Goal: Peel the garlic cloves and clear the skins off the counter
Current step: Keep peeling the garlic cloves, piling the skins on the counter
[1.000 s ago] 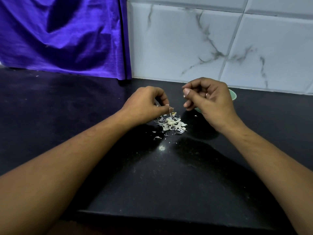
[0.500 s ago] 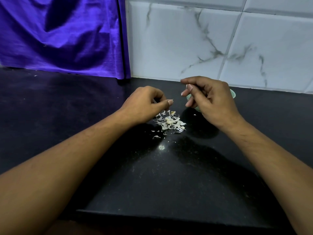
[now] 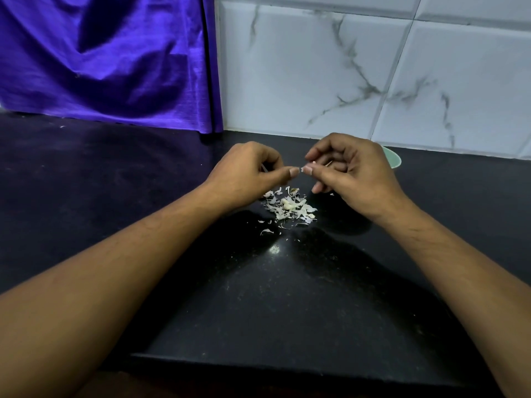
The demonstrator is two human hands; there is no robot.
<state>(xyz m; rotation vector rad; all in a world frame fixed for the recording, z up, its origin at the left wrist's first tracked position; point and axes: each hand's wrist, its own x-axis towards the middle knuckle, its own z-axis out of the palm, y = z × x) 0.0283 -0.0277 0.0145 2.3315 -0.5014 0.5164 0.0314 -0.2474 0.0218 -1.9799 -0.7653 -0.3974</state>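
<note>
A small pile of white garlic skins (image 3: 290,209) lies on the black counter (image 3: 273,297), with a pale peeled piece in it. Both hands hover just above and behind the pile. My left hand (image 3: 247,172) has its fingers curled round a garlic clove that is almost wholly hidden; only a pale sliver shows by the fingers. My right hand (image 3: 356,173) is curled too. Its thumb tip meets the left thumb tip, and a tiny white bit of garlic skin (image 3: 302,168) is pinched there.
A pale green bowl (image 3: 392,158) stands behind my right hand, mostly hidden by it, near the marble-tiled wall (image 3: 344,67). A purple cloth (image 3: 109,58) hangs at the back left. The counter's front edge (image 3: 273,360) runs below my forearms.
My hands have come together: the right hand moved left and a little down until the two thumb tips met. The pile of skins has not moved.
</note>
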